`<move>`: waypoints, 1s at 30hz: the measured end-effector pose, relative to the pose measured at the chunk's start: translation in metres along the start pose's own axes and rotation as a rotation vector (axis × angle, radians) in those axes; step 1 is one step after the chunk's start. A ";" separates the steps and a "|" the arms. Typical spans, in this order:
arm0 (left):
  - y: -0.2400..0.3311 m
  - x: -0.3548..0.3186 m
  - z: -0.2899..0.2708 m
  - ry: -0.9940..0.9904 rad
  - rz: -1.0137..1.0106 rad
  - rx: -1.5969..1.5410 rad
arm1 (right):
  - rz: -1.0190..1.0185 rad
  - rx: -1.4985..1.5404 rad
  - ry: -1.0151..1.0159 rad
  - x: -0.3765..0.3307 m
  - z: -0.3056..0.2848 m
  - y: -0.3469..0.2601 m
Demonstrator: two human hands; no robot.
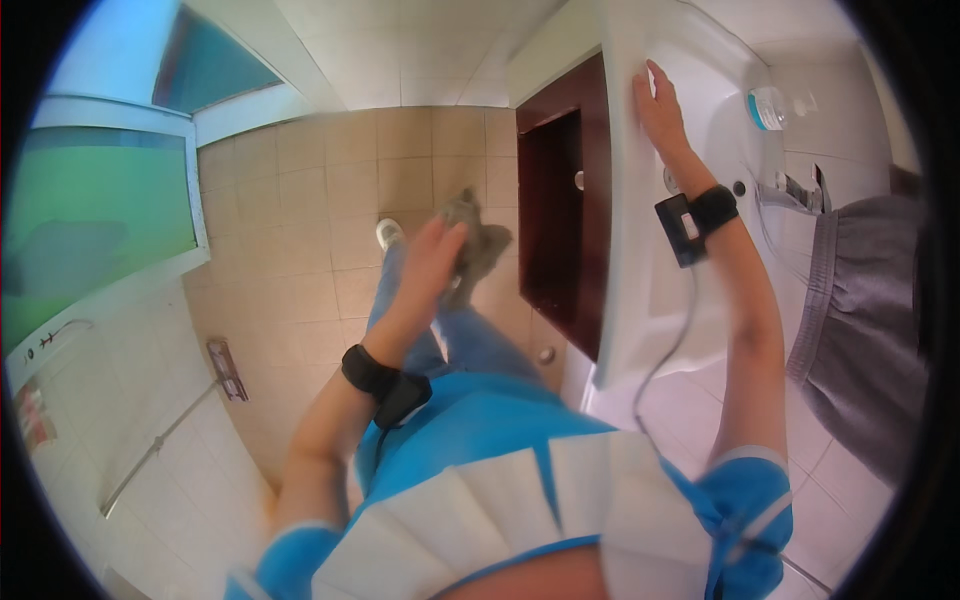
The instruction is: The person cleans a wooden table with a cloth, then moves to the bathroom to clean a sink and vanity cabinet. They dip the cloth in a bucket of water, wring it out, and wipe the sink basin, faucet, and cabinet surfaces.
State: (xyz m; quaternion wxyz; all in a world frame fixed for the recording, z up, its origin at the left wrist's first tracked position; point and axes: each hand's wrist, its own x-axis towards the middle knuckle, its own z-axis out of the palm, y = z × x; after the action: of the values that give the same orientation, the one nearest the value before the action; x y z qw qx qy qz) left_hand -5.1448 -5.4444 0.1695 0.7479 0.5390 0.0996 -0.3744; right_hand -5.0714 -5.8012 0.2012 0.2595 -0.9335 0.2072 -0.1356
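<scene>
My left hand (435, 255) is closed around a crumpled grey cloth (484, 250), held above the tiled floor in front of my legs. Both are slightly blurred, and the cloth's lower folds hang loose beside my fingers. On the right, my right hand (662, 112) lies on the front edge of a white washbasin (625, 220), its fingers stretched out and thumb apart, with nothing in it. Dark straps with small black boxes and cables circle both wrists.
Below the basin is a dark red cabinet (550, 190) with an open recess. A metal tap (795, 192) and a clear container with a blue label (766, 108) stand on the basin's far side. Grey clothing (865, 320) hangs at right. A green-paned door (100, 215) is at left.
</scene>
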 end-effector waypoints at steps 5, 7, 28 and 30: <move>0.026 0.048 0.014 -0.117 -0.022 -0.037 | 0.098 -0.002 0.064 0.002 0.023 -0.014; 0.036 0.075 0.019 -0.192 0.046 -0.057 | 0.149 0.028 0.049 0.000 0.017 -0.024; 0.088 0.254 0.140 -0.316 0.958 0.209 | 0.320 0.195 -0.008 -0.004 0.011 -0.044; 0.091 0.265 0.146 -0.306 0.953 0.116 | 0.328 0.192 -0.025 -0.001 0.014 -0.056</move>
State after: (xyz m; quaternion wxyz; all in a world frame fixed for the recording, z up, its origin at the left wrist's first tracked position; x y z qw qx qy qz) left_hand -4.9357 -5.6810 0.1478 0.8105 0.5043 -0.2893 -0.0709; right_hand -5.0495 -5.7509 0.2196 0.3683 -0.8599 0.3393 -0.0991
